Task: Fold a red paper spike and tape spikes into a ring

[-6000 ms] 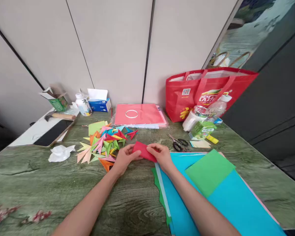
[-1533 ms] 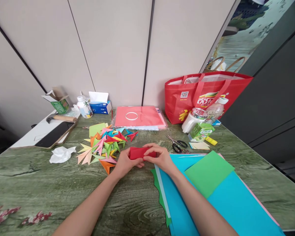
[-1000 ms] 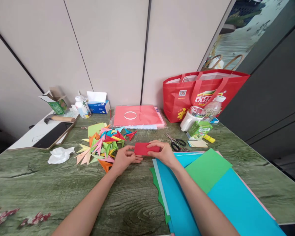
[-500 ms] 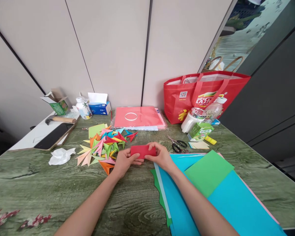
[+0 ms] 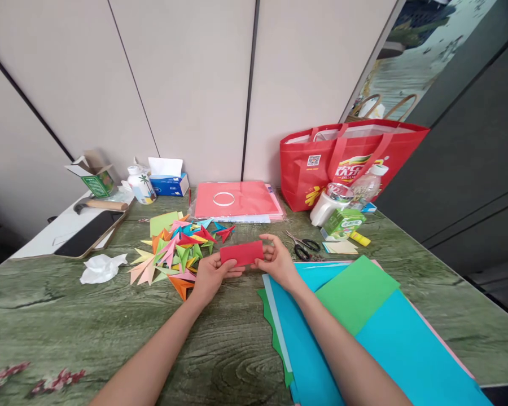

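Note:
A folded strip of red paper [image 5: 241,254] is held up over the table, tilted slightly. My left hand [image 5: 211,275] pinches its left end, thumb in front and fingers behind. At the right end, my right hand [image 5: 278,262] has its thumb at the lower corner, while the index finger is raised off the paper. Just left of my hands lies a heap of pointed folded-paper pieces [image 5: 169,251] in many colours. Black-handled scissors [image 5: 302,245] lie beyond my right hand. Under my right forearm are large blue sheets [image 5: 406,349] with a green sheet [image 5: 359,293] on top.
Along the back stand a tissue box [image 5: 169,184], a white bottle [image 5: 141,185], a packet of pink paper [image 5: 237,200] and a red bag [image 5: 351,163]. A mug [image 5: 324,208] and a green carton [image 5: 342,224] stand right. Left are a phone [image 5: 88,234], hammer [image 5: 105,205] and crumpled tissue [image 5: 103,268].
The red paper has shifted slightly left and up and now tilts, showing as a longer strip. My right index finger has lifted off its top edge.

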`<action>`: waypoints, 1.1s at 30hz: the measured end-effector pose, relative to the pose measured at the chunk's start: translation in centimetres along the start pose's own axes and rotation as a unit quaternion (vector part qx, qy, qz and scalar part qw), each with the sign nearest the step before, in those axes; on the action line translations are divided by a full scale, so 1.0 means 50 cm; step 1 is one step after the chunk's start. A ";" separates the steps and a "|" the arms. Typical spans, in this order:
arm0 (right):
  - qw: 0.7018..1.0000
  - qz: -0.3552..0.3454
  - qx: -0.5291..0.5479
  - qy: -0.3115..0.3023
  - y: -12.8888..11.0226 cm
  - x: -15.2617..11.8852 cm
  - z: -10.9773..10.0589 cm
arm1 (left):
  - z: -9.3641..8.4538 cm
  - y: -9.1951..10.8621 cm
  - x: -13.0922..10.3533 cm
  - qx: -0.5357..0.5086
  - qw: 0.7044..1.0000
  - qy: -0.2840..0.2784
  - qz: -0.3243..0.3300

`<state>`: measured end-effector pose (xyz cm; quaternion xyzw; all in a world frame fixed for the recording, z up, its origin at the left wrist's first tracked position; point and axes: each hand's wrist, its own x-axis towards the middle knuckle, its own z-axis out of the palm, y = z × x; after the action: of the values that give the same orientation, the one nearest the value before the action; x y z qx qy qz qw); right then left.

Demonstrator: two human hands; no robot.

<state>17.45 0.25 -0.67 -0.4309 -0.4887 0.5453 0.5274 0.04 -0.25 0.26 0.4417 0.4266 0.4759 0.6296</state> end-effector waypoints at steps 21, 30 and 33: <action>0.997 -0.017 -0.059 0.046 0.003 0.001 0.001 | 0.003 0.001 -0.009 0.064 0.996 -0.003 0.069; 0.777 -0.055 -0.575 0.250 -0.013 0.000 -0.068 | -0.004 -0.002 -0.006 -0.014 0.999 0.027 -0.015; 0.687 0.045 -0.686 0.237 -0.019 -0.001 -0.091 | -0.004 0.003 -0.005 -0.030 0.999 0.038 -0.008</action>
<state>22.07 0.50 -0.41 -0.8087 -0.5653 -0.0387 0.1580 -0.21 -0.43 0.39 0.4008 0.4394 0.4995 0.6299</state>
